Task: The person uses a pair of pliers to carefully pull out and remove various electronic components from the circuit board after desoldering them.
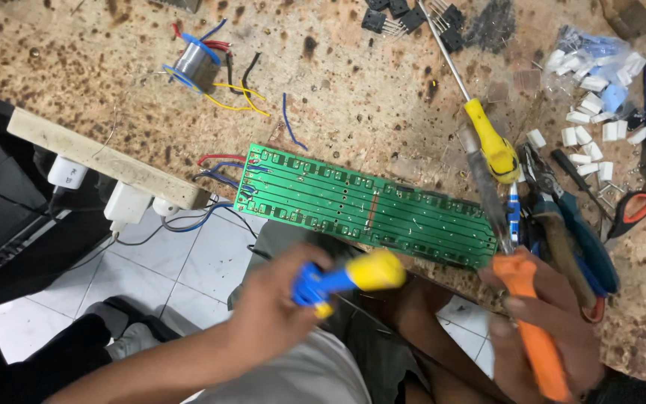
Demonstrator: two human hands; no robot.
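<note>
My left hand (271,303) grips a blue and yellow desoldering pump (349,278), held level below the near edge of the table. My right hand (543,314) is closed on the orange handle of a soldering iron (534,329); its dark shaft runs up and left to a tip (476,161) above the right end of a long green circuit board (360,206). The board lies solder side up at the table's near edge, with red, blue and black wires at its left end.
A yellow-handled screwdriver (491,146), pliers (562,217), scissors (629,209) and white ceramic blocks (588,120) crowd the right side. A small transformer (196,66) with coloured wires sits far left. Black transistors (405,19) lie at the top. A power strip (106,161) with plugs juts out left.
</note>
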